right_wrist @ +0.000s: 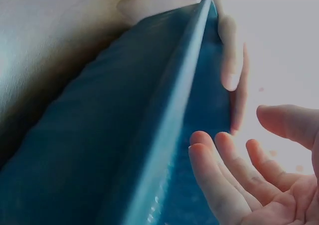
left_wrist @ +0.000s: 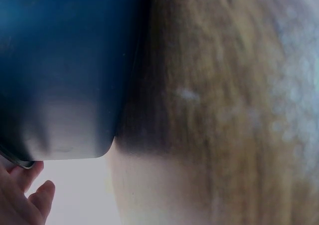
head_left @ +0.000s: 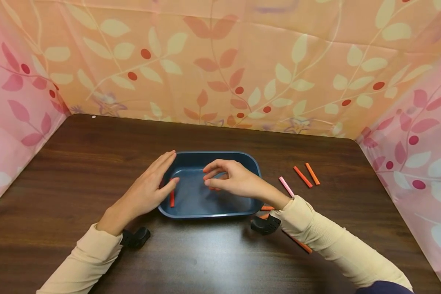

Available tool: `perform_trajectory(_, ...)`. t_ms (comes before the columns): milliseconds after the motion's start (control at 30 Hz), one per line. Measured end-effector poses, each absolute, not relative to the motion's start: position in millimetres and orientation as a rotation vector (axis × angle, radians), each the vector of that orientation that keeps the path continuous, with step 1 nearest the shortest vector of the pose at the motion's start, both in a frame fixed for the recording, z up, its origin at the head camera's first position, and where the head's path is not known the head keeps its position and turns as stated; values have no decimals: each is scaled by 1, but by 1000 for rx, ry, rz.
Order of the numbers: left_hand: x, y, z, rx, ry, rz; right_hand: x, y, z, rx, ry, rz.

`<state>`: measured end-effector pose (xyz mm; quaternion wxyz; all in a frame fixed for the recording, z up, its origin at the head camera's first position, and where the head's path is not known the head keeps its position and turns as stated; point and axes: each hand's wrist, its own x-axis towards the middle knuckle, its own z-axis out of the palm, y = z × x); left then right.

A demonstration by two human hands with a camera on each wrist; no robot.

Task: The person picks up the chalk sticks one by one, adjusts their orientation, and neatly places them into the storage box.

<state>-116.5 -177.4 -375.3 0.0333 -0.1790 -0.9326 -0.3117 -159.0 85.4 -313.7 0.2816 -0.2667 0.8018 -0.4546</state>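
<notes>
A dark blue rectangular basin (head_left: 209, 215) stands on the table. At its left end my left hand (head_left: 146, 185) rests along the rim, fingers straight and the thumb reaching over the inside. Under that thumb a slim red stick (head_left: 172, 199) shows inside the basin, its upper part hidden by the hand. My right hand (head_left: 231, 177) hovers over the basin's right half with loosely bent fingers. In the right wrist view the fingers (right_wrist: 219, 180) and thumb are apart, with nothing between them. The left wrist view shows the basin's outer wall (left_wrist: 65, 85) and a few fingertips at its corner.
Right of the basin lie a pink stick (head_left: 286, 186), a red stick (head_left: 303, 177) and an orange stick (head_left: 312, 173). More orange sticks (head_left: 301, 243) lie near the right forearm, partly covered by it. Patterned cloth (head_left: 220, 61) borders the table at the back and sides.
</notes>
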Motion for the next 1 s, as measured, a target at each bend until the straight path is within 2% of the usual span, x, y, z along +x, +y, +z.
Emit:
perform_trajectory(333,-115,-179,-375,-557,-2870,-955,-155,112,-303,-761,2251,-1248)
perform_trajectory(1000,-117,-179,-374,-584,-2889,-905,-148,177,-286,-613,2467,-1330)
